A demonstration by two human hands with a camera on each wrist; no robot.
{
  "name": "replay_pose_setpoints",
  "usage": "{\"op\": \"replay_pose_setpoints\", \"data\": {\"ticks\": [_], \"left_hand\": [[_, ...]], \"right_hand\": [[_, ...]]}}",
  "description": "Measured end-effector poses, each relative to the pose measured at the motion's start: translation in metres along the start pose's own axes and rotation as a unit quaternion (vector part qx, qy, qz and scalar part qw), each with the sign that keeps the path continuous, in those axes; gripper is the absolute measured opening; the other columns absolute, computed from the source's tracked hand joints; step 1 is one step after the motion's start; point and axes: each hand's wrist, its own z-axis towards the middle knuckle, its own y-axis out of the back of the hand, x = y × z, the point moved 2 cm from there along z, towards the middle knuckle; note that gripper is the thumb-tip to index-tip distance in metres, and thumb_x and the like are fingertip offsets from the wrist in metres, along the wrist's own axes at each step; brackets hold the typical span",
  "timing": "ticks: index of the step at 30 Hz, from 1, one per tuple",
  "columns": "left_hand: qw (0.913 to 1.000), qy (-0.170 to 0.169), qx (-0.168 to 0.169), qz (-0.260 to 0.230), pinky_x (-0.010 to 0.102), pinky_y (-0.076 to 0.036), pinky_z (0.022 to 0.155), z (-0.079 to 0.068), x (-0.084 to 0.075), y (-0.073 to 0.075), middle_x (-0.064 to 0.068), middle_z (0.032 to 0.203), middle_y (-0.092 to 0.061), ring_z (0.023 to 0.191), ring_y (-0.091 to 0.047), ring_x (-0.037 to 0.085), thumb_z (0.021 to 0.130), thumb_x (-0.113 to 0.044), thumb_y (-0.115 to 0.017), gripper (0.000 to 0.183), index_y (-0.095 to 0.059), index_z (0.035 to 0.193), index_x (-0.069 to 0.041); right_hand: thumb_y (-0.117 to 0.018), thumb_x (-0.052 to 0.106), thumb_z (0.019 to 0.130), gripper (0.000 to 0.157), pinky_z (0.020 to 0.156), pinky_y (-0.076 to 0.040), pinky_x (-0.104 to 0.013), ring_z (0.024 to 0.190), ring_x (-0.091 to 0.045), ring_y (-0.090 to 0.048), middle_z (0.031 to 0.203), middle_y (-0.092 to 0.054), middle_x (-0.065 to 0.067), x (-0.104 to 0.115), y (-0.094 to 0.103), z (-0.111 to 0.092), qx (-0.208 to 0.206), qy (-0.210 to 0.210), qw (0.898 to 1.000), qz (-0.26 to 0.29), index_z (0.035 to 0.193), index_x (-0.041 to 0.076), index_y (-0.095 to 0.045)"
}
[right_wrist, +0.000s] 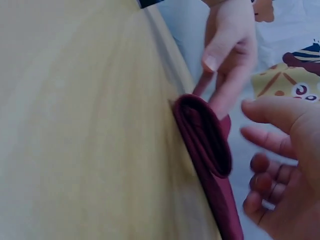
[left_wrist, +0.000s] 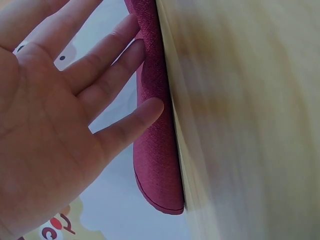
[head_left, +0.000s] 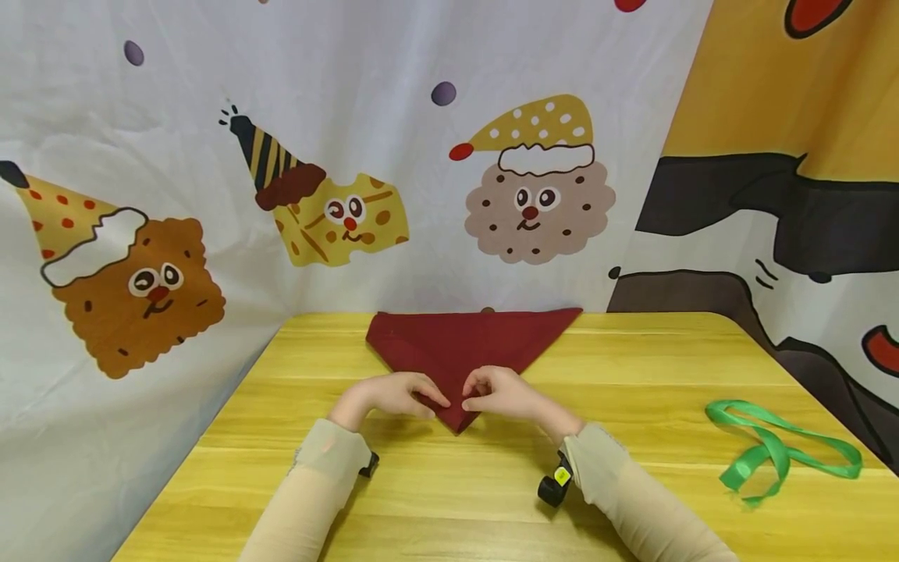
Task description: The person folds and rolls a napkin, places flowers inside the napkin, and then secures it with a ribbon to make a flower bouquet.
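A dark red cloth point(head_left: 456, 339) lies on the table, folded to a triangle whose tip points toward me. In the right wrist view, one end of the cloth point(right_wrist: 202, 135) shows as a flattened roll of several layers. My left hand point(head_left: 396, 393) hovers at the left side of the tip, fingers loosely spread and slightly bent; the left wrist view shows the fingertips at the cloth's edge, but contact is hard to tell. On the other side of the tip, my right hand point(head_left: 507, 396) has its fingers loosely curled, with nothing between them.
A loosely looped green ribbon point(head_left: 779, 453) lies on the right part of the wooden table point(head_left: 449, 499). Behind the far edge hangs a white curtain point(head_left: 393, 62) printed with cartoon biscuits and cheese. Each wrist carries a small black device, such as the right one point(head_left: 553, 488).
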Motion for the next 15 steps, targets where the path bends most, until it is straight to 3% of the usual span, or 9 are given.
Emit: {"op": "replay_pose_setpoints", "data": {"ticks": [6, 15], "left_hand": [[0.9999, 0.011, -0.01, -0.001, 0.044, -0.038, 0.101, -0.001, 0.002, 0.0, 0.0, 0.128, -0.057, 0.12, -0.049, 0.02, 0.092, -0.025, -0.068, 0.037, -0.066, 0.127, -0.014], [0.9998, 0.013, -0.01, -0.008, 0.042, -0.039, 0.101, -0.001, 0.003, -0.001, 0.0, 0.128, -0.057, 0.12, -0.049, 0.02, 0.092, -0.025, -0.067, 0.036, -0.065, 0.127, -0.015]], "right_hand": [[-0.071, 0.021, 0.088, 0.005, 0.064, -0.043, -0.026, 0.068, -0.008, -0.05, 0.074, -0.055, 0.008, 0.004, -0.008, 0.001, 0.027, 0.056, 0.998, 0.019, 0.085, 0.018, -0.07], [-0.069, 0.023, 0.09, 0.007, 0.059, -0.041, -0.024, 0.058, -0.005, -0.048, 0.068, -0.06, 0.007, -0.006, -0.016, 0.0, 0.065, 0.028, 0.997, 0.04, 0.089, 0.016, -0.069]]}}
